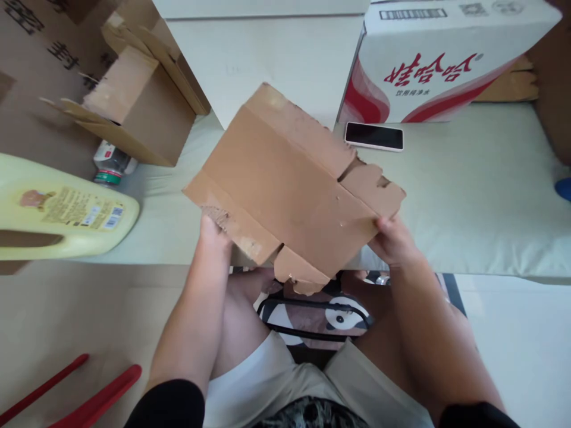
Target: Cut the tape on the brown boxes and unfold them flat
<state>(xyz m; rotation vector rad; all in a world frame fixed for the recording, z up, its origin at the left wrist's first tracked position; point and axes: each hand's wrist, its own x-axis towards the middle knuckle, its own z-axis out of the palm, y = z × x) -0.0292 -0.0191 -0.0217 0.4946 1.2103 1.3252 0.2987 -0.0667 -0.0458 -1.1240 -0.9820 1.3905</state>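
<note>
A creased brown cardboard sheet [289, 184] with torn flaps is held up at a slant between both hands, above the front edge of the pale green bench top. My left hand [215, 230] grips its lower left edge, with the fingers hidden beneath the board. My right hand [395, 238] pinches the right corner, thumb on top. One torn flap [303, 270] hangs down at the near side, over my lap. The board's far edge overlaps the white box behind it in this view.
A phone [373, 137] lies on the bench [464, 190] before a red-and-white water carton [419, 71]. The white box [263, 59] stands at the back. To the left are an open cardboard box [151, 107], a small bottle [111, 161] and a large yellow jug [89, 208].
</note>
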